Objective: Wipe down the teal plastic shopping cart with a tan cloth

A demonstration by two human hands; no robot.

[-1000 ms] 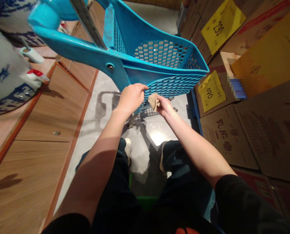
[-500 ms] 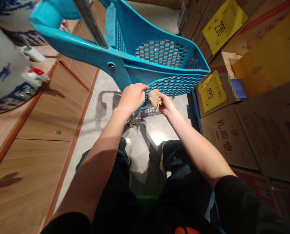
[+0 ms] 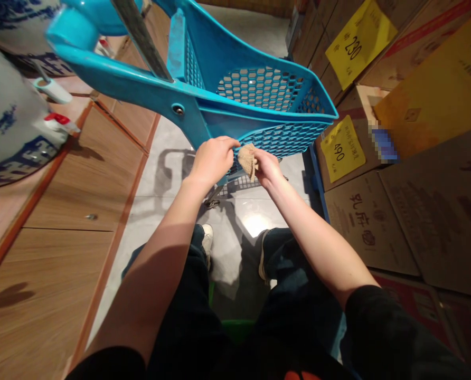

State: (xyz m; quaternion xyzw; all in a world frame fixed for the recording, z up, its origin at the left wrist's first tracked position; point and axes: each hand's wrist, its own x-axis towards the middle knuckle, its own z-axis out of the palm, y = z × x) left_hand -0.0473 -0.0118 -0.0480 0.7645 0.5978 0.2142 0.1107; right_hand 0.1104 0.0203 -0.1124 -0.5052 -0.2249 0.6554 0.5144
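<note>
A blue plastic shopping cart basket (image 3: 235, 100) with honeycomb mesh walls tilts above the floor in front of me. My left hand (image 3: 214, 158) is closed on the basket's lower near edge. Close beside it, my right hand (image 3: 267, 168) pinches a small tan cloth (image 3: 247, 160) and presses it against the mesh underside of the basket. Both forearms reach forward over my dark trousers and shoes.
Wooden cabinets (image 3: 73, 190) line the left, with blue-and-white ceramic jars (image 3: 9, 137) on top. Stacked cardboard boxes (image 3: 413, 211) with yellow price tags (image 3: 342, 149) fill the right. A grey tiled floor (image 3: 168, 174) runs between them. The cart's metal frame (image 3: 243, 183) shows under the basket.
The right hand with the cloth shifted slightly along the basket's mesh, up then back toward the left hand. The left hand kept its grip.
</note>
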